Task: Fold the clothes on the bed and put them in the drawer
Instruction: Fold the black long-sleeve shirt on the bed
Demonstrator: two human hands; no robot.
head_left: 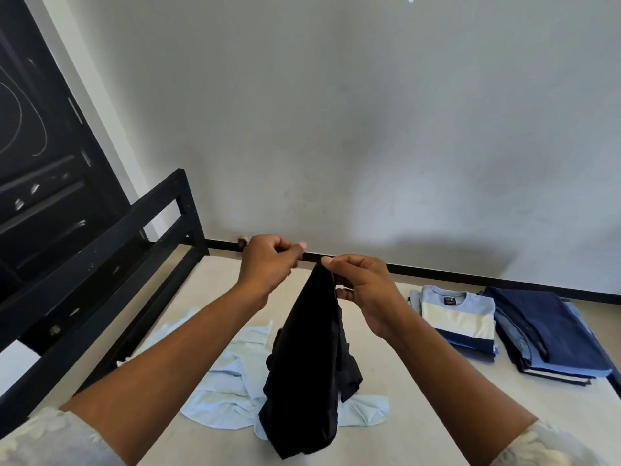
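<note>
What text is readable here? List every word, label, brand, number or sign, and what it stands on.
Neck label of the striped T-shirt: dark patch with a red mark, too small and blurred to read.
Black door: white curved lines, no letters.
Black garment, light blue shirt, dark blue folded stack: no text shows.

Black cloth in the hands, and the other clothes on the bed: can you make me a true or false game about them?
1. The black garment hangs from the right hand. True.
2. The light blue shirt is neatly folded. False: it lies crumpled on the bed, under the black garment.
3. A folded striped T-shirt lies on the bed. True.
4. The dark blue stack sits on the floor. False: it lies on the bed, beside the striped T-shirt.
</note>
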